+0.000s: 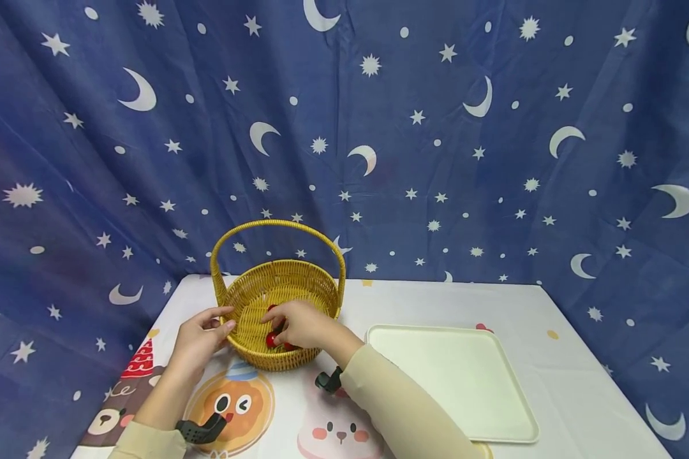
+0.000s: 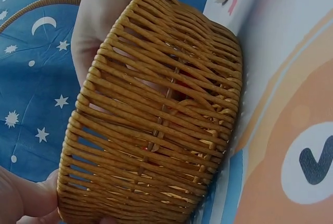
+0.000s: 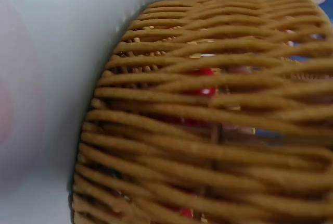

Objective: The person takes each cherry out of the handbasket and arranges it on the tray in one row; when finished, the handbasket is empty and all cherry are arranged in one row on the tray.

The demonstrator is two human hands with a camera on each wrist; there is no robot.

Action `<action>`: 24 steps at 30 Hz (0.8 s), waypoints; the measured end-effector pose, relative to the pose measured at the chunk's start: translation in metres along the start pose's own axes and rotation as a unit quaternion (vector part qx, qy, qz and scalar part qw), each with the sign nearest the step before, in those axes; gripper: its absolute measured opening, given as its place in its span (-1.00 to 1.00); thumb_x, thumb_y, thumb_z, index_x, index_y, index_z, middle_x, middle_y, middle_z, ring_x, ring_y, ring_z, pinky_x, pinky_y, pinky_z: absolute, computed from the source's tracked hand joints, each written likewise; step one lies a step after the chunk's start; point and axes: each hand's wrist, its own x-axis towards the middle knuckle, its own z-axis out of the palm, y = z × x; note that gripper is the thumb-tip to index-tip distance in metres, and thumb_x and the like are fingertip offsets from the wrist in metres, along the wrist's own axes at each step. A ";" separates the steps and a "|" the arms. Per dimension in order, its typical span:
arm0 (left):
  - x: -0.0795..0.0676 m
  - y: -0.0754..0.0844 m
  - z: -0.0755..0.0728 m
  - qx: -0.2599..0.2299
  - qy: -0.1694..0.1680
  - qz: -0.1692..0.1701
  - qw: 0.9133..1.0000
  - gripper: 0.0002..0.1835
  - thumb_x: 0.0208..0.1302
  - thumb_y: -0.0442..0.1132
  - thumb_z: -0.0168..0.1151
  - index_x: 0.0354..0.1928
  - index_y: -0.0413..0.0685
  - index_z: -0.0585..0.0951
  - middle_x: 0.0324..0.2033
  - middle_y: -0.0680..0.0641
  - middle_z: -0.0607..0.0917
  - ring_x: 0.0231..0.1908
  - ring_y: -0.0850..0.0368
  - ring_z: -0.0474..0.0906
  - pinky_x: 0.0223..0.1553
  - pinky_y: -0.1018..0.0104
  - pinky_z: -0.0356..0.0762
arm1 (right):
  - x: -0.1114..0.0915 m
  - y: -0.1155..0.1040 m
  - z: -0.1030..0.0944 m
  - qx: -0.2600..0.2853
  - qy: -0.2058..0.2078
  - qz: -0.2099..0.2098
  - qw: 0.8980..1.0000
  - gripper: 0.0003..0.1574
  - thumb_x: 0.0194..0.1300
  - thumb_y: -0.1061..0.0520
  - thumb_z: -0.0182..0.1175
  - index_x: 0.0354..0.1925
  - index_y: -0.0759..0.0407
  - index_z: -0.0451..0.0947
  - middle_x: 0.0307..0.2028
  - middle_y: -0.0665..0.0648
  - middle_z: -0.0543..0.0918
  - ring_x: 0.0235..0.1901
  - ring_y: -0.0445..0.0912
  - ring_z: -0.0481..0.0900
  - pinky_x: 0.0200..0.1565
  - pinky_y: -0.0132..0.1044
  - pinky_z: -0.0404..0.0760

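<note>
Golden-brown wicker makes up the round basket [image 1: 264, 363], which stands on the left part of the tablecloth [image 1: 568, 357], near its back edge and the starry blue curtain [image 1: 390, 153]. Only a narrow strip of cloth lies between it and the pale tray [image 1: 453, 382]; beyond the tray, white cloth runs on to the table's right edge. The right sleeve [image 1: 402, 401] crosses the tray's near left corner. Above the basket, the tall handle [image 1: 275, 223] arches over open air.

The person's left hand [image 1: 198, 338] grips the rim by the handle's foot. Their right hand [image 1: 304, 324] dips inside, fingers bent downward over glossy red round pieces [image 1: 272, 339]; I cannot tell whether it pinches one. Pale letters on the cloth above a printed bear [image 1: 108, 419] are only partly visible.
</note>
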 end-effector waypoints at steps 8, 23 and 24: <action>-0.001 -0.003 0.002 0.003 0.004 0.000 1.000 -0.53 0.54 -0.31 0.29 0.42 -0.22 0.58 -0.21 -0.04 0.45 -0.24 0.19 0.47 -0.23 0.38 0.75 | 0.012 -0.004 0.012 -0.066 -0.030 0.024 0.997 -0.58 0.26 0.17 0.59 0.08 -0.08 0.83 -0.17 -0.12 0.82 -0.22 -0.31 0.65 -0.07 -0.45 0.67; -0.001 0.000 0.002 0.006 0.004 -0.002 1.000 -0.55 0.55 -0.30 0.28 0.41 -0.20 0.59 -0.19 -0.06 0.45 -0.25 0.19 0.51 -0.21 0.36 0.78 | 0.001 -0.003 -0.004 0.047 0.041 -0.004 0.998 -0.67 0.27 0.20 0.57 0.01 -0.04 0.84 -0.11 -0.11 0.81 -0.21 -0.27 0.64 -0.14 -0.47 0.63; 0.000 0.000 0.002 0.007 0.004 -0.003 1.000 -0.55 0.55 -0.30 0.28 0.41 -0.20 0.59 -0.18 -0.06 0.45 -0.25 0.19 0.51 -0.21 0.36 0.78 | -0.004 -0.004 -0.009 0.065 0.050 -0.004 0.997 -0.66 0.27 0.21 0.57 0.01 -0.03 0.84 -0.08 -0.10 0.80 -0.21 -0.24 0.65 -0.18 -0.46 0.64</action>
